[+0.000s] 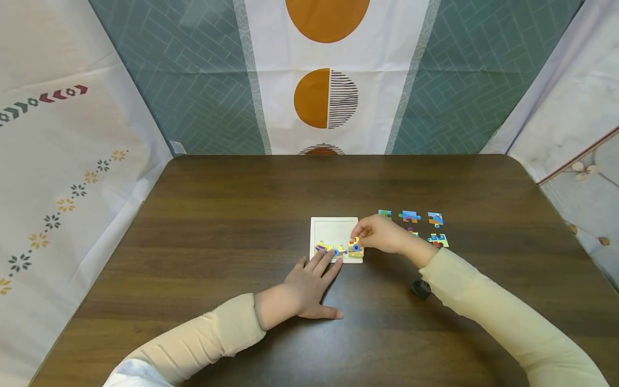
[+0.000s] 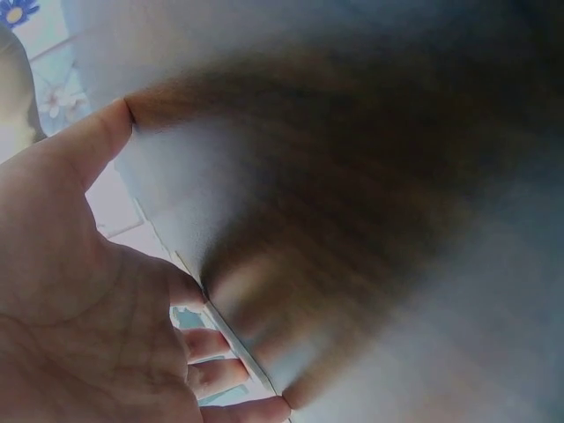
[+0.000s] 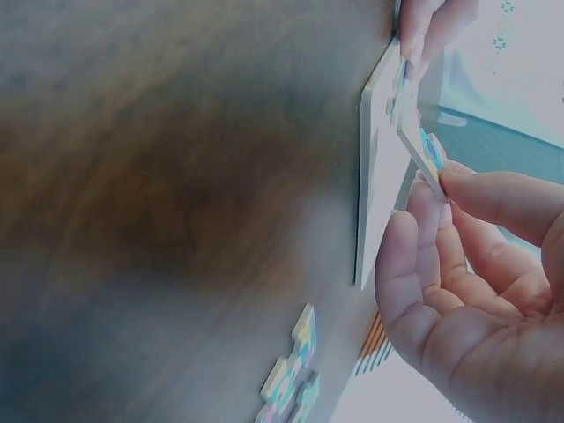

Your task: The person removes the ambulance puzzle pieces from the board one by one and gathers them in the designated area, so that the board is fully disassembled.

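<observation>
A pale square puzzle tray [image 1: 333, 228] lies on the table, with puzzle pieces [image 1: 338, 251] along its near edge. My left hand [image 1: 309, 290] is spread with straight fingers; their tips rest on the tray's near rim and the pieces, hiding part of them. The thumb touches the tabletop in the left wrist view. With thumb and fingers, my right hand [image 1: 384, 234] pinches a colourful puzzle piece [image 1: 355, 245] over the tray's near right corner. In the right wrist view, this puzzle piece [image 3: 425, 159] is tilted, its edge close to the tray [image 3: 379, 176].
Right of the tray, several loose puzzle pieces [image 1: 410, 216] lie in two rows, partly hidden by my right hand. A small black device [image 1: 420, 290] sits at my right wrist. The brown wooden table [image 1: 232, 209] ends at a patterned curtain [image 1: 208, 80] behind.
</observation>
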Tool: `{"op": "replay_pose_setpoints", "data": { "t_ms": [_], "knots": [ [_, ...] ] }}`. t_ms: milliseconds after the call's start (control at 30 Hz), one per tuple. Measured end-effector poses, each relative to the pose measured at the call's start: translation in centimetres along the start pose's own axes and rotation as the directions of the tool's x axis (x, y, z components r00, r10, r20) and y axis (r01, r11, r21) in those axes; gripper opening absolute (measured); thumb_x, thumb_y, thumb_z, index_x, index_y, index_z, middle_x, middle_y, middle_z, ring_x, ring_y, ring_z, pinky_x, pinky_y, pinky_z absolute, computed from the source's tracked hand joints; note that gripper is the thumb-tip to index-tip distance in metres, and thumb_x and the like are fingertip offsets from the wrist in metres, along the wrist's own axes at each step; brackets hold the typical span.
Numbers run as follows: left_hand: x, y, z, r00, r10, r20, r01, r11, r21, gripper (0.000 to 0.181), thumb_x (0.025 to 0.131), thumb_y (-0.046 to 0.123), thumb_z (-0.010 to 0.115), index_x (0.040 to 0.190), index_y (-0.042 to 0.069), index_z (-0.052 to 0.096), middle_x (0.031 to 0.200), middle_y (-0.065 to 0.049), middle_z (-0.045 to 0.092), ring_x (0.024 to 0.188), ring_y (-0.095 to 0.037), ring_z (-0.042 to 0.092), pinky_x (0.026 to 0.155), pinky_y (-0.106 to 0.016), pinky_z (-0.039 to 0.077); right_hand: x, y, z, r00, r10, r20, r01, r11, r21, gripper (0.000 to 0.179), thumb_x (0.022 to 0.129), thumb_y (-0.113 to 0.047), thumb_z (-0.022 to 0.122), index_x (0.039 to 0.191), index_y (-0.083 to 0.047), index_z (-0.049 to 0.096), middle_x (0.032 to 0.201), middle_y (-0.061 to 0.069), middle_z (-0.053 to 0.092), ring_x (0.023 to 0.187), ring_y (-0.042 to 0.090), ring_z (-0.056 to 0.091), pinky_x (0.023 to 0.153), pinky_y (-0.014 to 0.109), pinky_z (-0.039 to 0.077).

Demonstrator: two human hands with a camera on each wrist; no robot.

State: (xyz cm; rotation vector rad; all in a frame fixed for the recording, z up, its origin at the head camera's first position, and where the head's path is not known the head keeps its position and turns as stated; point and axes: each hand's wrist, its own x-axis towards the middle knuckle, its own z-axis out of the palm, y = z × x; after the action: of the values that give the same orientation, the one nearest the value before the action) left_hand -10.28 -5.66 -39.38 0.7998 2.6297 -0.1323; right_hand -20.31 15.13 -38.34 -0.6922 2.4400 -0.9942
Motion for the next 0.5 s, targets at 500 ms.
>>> {"op": "replay_pose_setpoints", "data": {
  "t_ms": [500],
  "knots": [
    [-0.2,0.0,-0.1,1.0,0.001,-0.002,-0.001,1.0,-0.018,0.1,0.08,0.075,0.049,0.154,0.02,0.011,0.161,-0.004,0.006,0.148,-0.022,0.009,0.115,-0.047,0.023,-2.7,1.4,-2.0,0.995,0.104,-0.014,-0.102,0.989,0.108,0.015,0.084,-0.001,0.064,0.099,0.001,0.067,0.085,0.008,0.065,0.072,0.016,0.056,0.067,0.032,0.049]
  ]
}}
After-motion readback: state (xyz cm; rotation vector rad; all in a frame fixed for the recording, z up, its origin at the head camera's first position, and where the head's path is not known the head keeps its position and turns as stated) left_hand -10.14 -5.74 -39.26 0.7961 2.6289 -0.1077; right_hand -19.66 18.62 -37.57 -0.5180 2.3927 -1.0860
